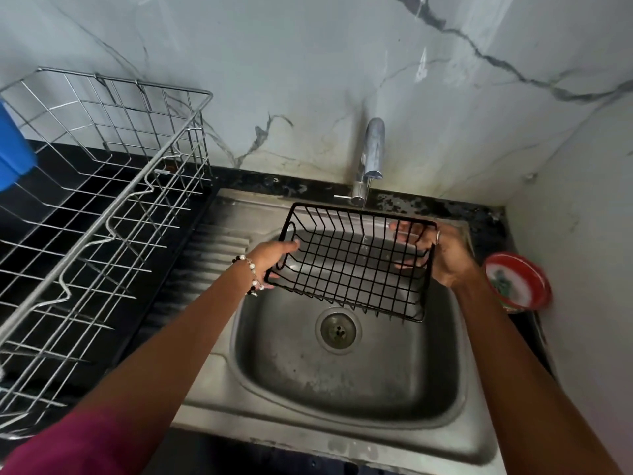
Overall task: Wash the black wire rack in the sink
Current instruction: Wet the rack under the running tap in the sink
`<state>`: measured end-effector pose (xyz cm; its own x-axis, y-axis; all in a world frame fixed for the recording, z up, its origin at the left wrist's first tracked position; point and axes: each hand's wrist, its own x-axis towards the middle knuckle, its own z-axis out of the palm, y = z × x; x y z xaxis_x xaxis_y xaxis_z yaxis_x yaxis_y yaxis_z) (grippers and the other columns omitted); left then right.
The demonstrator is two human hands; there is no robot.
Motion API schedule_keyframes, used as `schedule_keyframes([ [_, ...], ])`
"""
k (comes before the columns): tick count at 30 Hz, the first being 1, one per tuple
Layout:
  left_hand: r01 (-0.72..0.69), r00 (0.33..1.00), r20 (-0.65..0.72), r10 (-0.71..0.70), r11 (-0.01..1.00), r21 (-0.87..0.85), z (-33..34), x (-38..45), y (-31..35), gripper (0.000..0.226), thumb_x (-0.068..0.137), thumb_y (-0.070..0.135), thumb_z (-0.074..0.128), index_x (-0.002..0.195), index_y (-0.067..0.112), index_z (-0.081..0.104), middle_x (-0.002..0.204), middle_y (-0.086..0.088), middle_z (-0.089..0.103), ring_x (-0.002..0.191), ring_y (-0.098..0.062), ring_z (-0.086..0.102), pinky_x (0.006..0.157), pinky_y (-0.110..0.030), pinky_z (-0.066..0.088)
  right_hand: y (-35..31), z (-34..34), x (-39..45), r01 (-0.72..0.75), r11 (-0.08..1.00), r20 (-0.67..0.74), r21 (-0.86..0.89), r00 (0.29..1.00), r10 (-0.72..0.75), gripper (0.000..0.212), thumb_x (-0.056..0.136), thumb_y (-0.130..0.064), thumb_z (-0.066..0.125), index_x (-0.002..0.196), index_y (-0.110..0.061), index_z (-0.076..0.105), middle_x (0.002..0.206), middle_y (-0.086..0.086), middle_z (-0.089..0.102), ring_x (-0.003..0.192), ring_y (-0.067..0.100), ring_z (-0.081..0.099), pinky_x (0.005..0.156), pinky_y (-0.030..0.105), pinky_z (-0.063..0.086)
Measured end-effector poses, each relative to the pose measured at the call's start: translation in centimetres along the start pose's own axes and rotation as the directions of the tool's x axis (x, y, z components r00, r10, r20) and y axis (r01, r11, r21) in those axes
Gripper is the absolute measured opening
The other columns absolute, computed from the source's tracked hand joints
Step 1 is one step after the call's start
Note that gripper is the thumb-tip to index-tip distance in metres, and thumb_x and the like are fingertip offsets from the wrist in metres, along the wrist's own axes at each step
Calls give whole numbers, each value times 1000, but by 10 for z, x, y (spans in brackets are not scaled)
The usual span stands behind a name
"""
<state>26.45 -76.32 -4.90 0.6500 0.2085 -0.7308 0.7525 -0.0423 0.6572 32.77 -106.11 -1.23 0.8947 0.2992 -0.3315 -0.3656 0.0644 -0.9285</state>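
We hold the black wire rack [352, 262] over the sink [346, 371], left hand [274, 260] and right hand [442, 252] gripping its ends under the tap's [371, 156] thin stream; rinsing seems underway, scrubbing remains.

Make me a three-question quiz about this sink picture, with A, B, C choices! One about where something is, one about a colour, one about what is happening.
1. Where is the black rack?
A. in the silver rack
B. held over the sink
C. flat on the drain

2. What colour is the bowl's rim?
A. red
B. yellow
C. purple

3. What is the tap doing?
A. running thinly
B. off
C. spraying sideways

Answers:
1 B: the left hand and right hand grip its ends above the sink.
2 A: the bowl right of the sink has a red rim.
3 A: a thin stream drops from the tap onto the rack.
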Motion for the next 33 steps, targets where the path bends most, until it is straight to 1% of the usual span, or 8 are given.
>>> schedule_keyframes([
  [4,36,981,193,9,972,-231,0,0,1,30,93,48,50,113,26,56,117,-17,60,77,-39,70,85,-54,49,6,-9,7,-53,999,32,-8,998,53,62,61,-6,44,122,-4,56,125,14,63,113,24,57,88,67,45],
  [7,52,980,198,-5,971,-231,6,-4,0,31,96,54,42,124,44,51,118,-20,63,92,-50,65,82,-63,49,12,-9,11,-100,985,-71,-141,993,91,37,83,-9,42,115,-7,61,115,8,69,110,23,62,89,58,49],
  [12,65,992,119,-45,984,-168,15,-16,15,46,93,60,42,136,44,41,123,-15,60,101,-47,61,82,-58,47,-2,5,17,28,642,-271,-766,892,-362,20,91,-15,59,109,-14,69,108,-2,69,98,12,62,84,24,47],
  [15,2,999,37,1,998,-70,18,-24,30,49,92,60,46,136,40,44,118,-13,61,95,-42,63,70,-49,50,-17,32,19,181,852,-162,-490,942,-293,23,94,-1,51,108,-11,67,109,1,70,101,14,65,92,26,50],
  [17,-59,998,1,59,998,-9,21,-29,39,49,91,59,49,135,37,48,114,-10,61,87,-35,62,67,-43,49,-26,53,19,47,989,-23,-140,998,-51,29,94,8,42,112,-2,63,107,15,70,101,25,68,88,32,55],
  [23,-200,977,-23,211,953,228,29,-37,64,44,95,42,54,131,17,54,130,-10,55,95,-23,55,57,-26,41,-53,85,27,-174,963,82,205,984,161,37,89,15,27,106,12,59,111,29,64,103,35,67,87,37,57],
  [29,-89,994,-27,107,924,373,29,-48,80,61,93,49,52,144,16,40,143,-13,44,113,-30,54,95,-43,47,-51,84,27,-258,954,-31,-153,966,256,21,92,8,44,105,14,59,110,29,64,102,36,65,90,39,54],
  [33,-51,997,-28,71,894,445,27,-54,86,64,89,53,56,141,20,39,138,-12,45,91,-26,56,81,-38,52,-52,82,27,-231,973,-15,-25,973,231,24,94,8,38,102,14,60,108,30,65,103,37,66,92,41,54],
])
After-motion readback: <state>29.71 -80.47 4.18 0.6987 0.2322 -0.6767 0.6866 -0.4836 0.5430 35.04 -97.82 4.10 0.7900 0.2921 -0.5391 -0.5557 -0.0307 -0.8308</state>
